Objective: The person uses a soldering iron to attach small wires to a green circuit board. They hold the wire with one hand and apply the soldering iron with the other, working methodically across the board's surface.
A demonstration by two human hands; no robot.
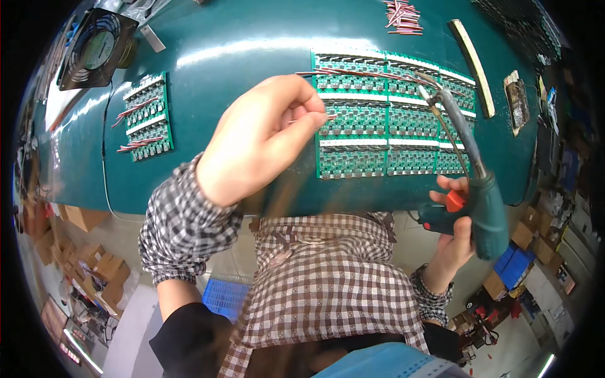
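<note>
My left hand (pixel 255 138) is closed in a pinch over the left edge of the green circuit boards (pixel 353 129). A short red-and-white wire (pixel 333 118) pokes out from between its thumb and forefinger. To the right, my right hand (pixel 459 236) grips a green soldering gun (pixel 488 214) with a red trigger. The gun's long metal barrel points up and away, its tip above the upper right part of the boards. Whether the tip touches anything, I cannot tell. Several red-and-white wires (pixel 359 74) lie across the boards' upper row.
At left lies a smaller group of boards (pixel 146 120) with wires on it. A black fan (pixel 97 49) stands at the far left. Spare wires (pixel 403 17) are piled at the back. A pale curved strip (pixel 472 66) and a soiled small tray (pixel 517 104) lie at right.
</note>
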